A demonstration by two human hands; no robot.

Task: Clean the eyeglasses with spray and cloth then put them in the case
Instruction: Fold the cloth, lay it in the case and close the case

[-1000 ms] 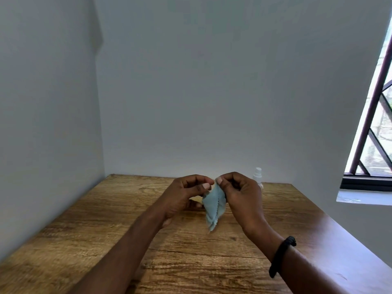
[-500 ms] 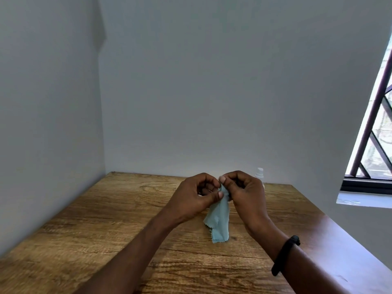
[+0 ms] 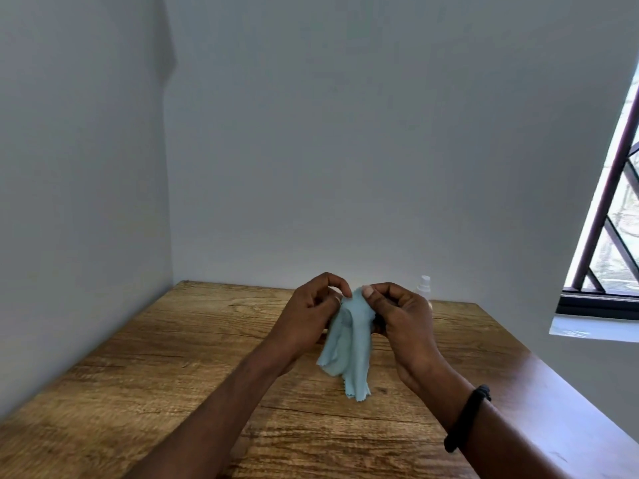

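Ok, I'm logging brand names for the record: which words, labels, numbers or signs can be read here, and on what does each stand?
No text can be read anywhere in this view.
spray bottle: mostly hidden behind the right hand; no label shows.
cloth: plain light blue, no print.
wristband: plain black, no marking.
table and walls: no sign or writing.

Tabletop [image 3: 155,357] lies open left of the left hand [image 3: 304,323], the cloth [image 3: 349,350] fills the gap to the right hand [image 3: 404,323], and the spray bottle [image 3: 424,286] stands just behind that hand.
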